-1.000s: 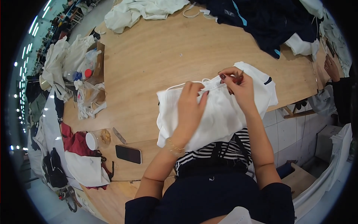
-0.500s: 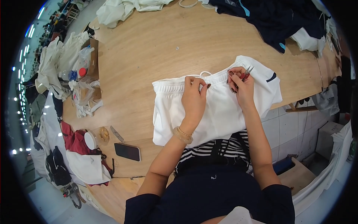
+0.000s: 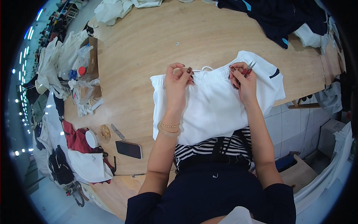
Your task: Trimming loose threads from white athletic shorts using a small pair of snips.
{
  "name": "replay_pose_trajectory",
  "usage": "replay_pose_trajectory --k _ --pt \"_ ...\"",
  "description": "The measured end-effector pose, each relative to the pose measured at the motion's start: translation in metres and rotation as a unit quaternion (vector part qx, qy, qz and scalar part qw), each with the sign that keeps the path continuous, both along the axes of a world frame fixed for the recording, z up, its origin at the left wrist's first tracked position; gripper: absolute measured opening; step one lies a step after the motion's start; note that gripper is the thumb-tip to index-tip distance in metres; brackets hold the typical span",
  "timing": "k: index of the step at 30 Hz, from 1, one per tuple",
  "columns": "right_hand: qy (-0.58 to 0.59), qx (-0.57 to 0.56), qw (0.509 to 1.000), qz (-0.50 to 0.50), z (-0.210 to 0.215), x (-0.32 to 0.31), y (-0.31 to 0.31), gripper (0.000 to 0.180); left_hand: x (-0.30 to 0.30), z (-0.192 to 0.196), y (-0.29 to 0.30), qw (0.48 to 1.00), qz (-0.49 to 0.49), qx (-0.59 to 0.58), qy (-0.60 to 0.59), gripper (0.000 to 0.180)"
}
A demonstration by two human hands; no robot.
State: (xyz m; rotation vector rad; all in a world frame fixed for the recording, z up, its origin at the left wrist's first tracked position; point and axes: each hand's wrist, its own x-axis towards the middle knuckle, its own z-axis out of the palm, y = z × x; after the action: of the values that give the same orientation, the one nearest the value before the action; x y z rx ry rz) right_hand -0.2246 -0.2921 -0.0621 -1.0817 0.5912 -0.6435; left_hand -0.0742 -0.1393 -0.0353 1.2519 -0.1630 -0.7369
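Note:
A pair of white shorts (image 3: 209, 108) with a gathered elastic waistband lies across the near table edge and my lap. A white drawstring (image 3: 206, 68) loops out at the middle of the waistband. My left hand (image 3: 177, 82) is over the left part of the waistband, thumb and fingers pinched together; whatever is between them is too small to make out. In my right hand (image 3: 243, 80) are small red-handled thread snips (image 3: 249, 68), blades pointing up and away. The fingertips of that hand are at the waistband, right of the drawstring.
On the wooden table (image 3: 149, 41), a phone (image 3: 128, 149) and a small knife-like tool (image 3: 118, 131) lie at left, near a white round lid (image 3: 91, 139). A cardboard box (image 3: 93, 56) stands farther back. Dark navy garments (image 3: 276, 22) are heaped at far right, white cloth (image 3: 112, 11) at far left.
My left hand has moved left along the waistband and lifted slightly, its fingers now pinched higher. The right hand stays at nearly the same place with the snips.

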Motion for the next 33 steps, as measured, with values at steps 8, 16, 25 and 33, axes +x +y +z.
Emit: replay_pose_trajectory --k 8,16,25,33 --pt "0.001 -0.008 1.000 -0.001 0.000 0.000 0.000 0.006 0.005 -0.003 0.003 0.983 0.121 -0.134 -0.023 0.020" --pt "0.179 -0.354 0.915 0.076 0.018 0.014 0.013 0.017 -0.015 -0.008 0.005 0.860 -0.145 0.167 -0.460 0.060" --pt "0.199 -0.440 0.867 0.123 0.028 0.045 0.009 0.012 -0.017 -0.021 0.009 0.857 -0.130 0.159 -0.473 0.050" --pt "0.142 -0.293 0.943 -0.065 0.018 0.061 -0.021 0.015 -0.014 -0.017 0.010 0.885 -0.124 0.136 -0.428 0.035"
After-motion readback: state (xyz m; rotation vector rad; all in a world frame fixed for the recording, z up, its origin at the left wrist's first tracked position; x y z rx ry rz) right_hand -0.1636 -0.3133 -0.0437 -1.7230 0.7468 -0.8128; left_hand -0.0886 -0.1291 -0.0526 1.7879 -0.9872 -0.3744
